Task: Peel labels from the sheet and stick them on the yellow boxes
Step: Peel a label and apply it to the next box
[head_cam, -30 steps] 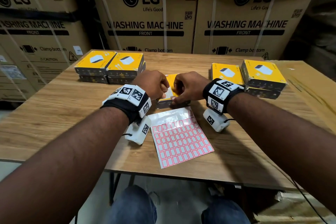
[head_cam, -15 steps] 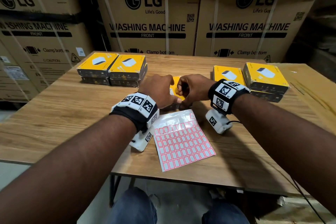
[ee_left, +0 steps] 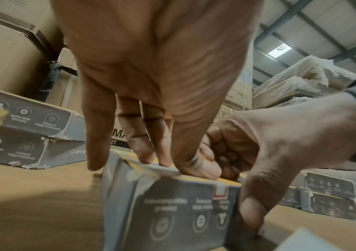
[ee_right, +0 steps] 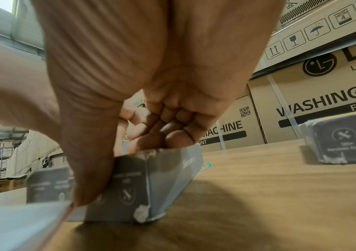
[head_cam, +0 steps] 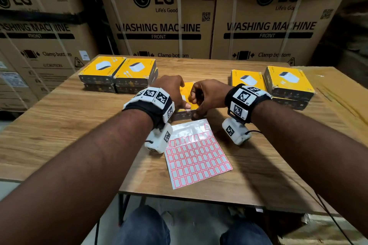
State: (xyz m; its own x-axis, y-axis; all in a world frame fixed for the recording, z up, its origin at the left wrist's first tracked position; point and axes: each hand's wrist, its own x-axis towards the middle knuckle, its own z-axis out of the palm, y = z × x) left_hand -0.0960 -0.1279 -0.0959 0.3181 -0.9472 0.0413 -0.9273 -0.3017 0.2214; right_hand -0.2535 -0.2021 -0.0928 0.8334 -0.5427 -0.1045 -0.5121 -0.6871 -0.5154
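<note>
A yellow box (head_cam: 186,90) with dark grey sides lies at the table's middle, between my hands. My left hand (head_cam: 179,97) rests on its top with straight fingers (ee_left: 142,152), and the thumb presses at the near top edge. A red-bordered white label (ee_left: 220,191) is folded over that edge just beside the thumb. My right hand (head_cam: 197,105) grips the box's right near corner, fingers curled on top (ee_right: 162,134) and thumb on the front face (ee_left: 252,210). The label sheet (head_cam: 197,153) lies flat just in front of the box, its top rows bare.
Two double stacks of yellow boxes (head_cam: 117,71) stand at the back left, and more stacked boxes (head_cam: 288,81) stand at the back right. Large LG cartons (head_cam: 159,26) wall off the far side. The wooden table (head_cam: 59,125) ends close behind the sheet.
My left hand has slid toward the box's near edge, where its thumb now presses beside the label. The right hand stays on the box's right corner, and the sheet has not moved.
</note>
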